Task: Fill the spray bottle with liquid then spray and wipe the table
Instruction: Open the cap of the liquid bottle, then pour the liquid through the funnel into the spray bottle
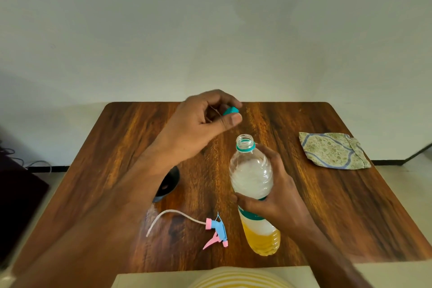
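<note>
My right hand [275, 196] grips the middle of a clear plastic bottle [251, 175] that stands on the wooden table [117, 142]. The bottle's mouth is uncovered and yellow liquid fills its bottom. Just above and left of the mouth, my left hand [201, 121] pinches the teal cap [230, 110] between thumb and fingers. A pink and blue spray head [216, 231] with a white tube lies on the table left of the bottle. Under my left forearm sits a dark funnel-like object [169, 182], partly hidden. The spray bottle's body is mostly hidden by my forearm.
A folded patterned cloth [334, 153] lies at the table's right edge. A pale wall rises just behind the table. Dark furniture and cables stand on the floor to the left.
</note>
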Available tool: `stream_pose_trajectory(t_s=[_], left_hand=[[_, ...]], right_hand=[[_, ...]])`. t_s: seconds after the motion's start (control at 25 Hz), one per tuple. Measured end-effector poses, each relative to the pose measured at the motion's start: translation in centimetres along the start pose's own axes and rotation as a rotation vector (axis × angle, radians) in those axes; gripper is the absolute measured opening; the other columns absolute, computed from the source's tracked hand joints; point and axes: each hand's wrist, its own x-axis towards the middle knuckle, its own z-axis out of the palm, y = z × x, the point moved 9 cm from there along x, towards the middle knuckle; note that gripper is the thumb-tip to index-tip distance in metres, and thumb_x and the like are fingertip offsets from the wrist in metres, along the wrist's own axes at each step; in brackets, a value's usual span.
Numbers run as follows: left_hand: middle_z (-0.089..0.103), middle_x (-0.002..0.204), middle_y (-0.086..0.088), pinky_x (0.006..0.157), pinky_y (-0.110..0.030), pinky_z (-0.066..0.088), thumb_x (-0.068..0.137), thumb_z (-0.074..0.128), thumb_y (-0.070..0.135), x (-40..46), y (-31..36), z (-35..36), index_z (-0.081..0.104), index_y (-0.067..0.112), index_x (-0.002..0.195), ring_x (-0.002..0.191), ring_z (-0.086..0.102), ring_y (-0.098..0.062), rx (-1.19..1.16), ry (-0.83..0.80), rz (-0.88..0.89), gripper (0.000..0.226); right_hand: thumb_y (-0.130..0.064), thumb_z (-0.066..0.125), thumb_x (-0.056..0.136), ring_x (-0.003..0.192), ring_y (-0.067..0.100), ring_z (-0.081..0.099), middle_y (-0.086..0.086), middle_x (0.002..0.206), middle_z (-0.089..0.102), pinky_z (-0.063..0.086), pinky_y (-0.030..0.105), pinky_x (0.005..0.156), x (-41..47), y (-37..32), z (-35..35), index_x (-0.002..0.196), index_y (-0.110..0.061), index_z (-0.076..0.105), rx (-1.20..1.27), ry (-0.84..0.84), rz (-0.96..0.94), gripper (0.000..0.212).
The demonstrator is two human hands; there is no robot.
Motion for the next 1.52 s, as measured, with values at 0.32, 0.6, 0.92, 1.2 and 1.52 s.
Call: stream_pose_trajectory(t_s=[0.32,0.6,0.92,1.2,1.52], left_hand=[[0.069,0.082,0.005,0.065,-0.02,0.052,0.073,0.086,0.023,-5.3,-19.9,7.7,0.064,0.018,0.081,0.073,0.064,-0.01,0.158,-0.021,-0.432,0.023],[0.064,0.084,0.001,0.068,-0.025,0.049,0.078,0.081,0.024,-8.5,-29.9,12.4,0.059,0.02,0.075,0.078,0.06,-0.013,0.451,-0.04,-0.554,0.023],[0.068,0.098,-0.005,0.079,-0.032,0.054,0.087,0.073,0.024,-9.5,-34.3,12.5,0.066,0.014,0.094,0.09,0.064,-0.019,0.607,0.004,-0.659,0.014],[0.056,0.112,0.006,0.08,-0.023,0.05,0.091,0.065,0.037,-10.6,-30.7,11.6,0.058,0.024,0.114,0.1,0.055,-0.009,0.598,0.091,-0.584,0.027],[0.07,0.095,0.003,0.073,-0.027,0.055,0.092,0.064,0.041,-22.3,-27.5,1.5,0.061,0.029,0.1,0.083,0.067,-0.013,0.275,0.806,-0.938,0.014]], right_hand=[[-0.075,0.078,0.041,0.121,-0.004,0.048,-0.037,0.125,0.044,0.048,0.021,0.087,-4.2,3.2,-5.4,0.125,-0.066,0.025,0.056,0.16,0.142,0.099],[-0.085,0.071,0.032,0.112,-0.006,0.049,-0.049,0.113,0.038,0.046,0.013,0.079,-7.2,6.3,-9.1,0.119,-0.07,0.022,0.0,0.237,0.327,0.101],[-0.084,0.073,0.028,0.111,-0.006,0.051,-0.046,0.111,0.044,0.048,0.02,0.08,-7.5,8.2,-12.1,0.115,-0.07,0.028,0.003,0.285,0.36,0.098],[-0.079,0.078,0.021,0.112,0.011,0.046,-0.013,0.125,0.042,0.046,0.038,0.093,-5.5,9.5,-12.8,0.119,-0.056,0.026,-0.024,0.255,0.365,0.113],[-0.056,0.088,0.052,0.107,0.015,0.061,-0.001,0.122,0.059,0.05,0.046,0.092,-3.7,13.1,-11.9,0.133,-0.02,0.045,-0.002,0.129,0.38,0.099]])
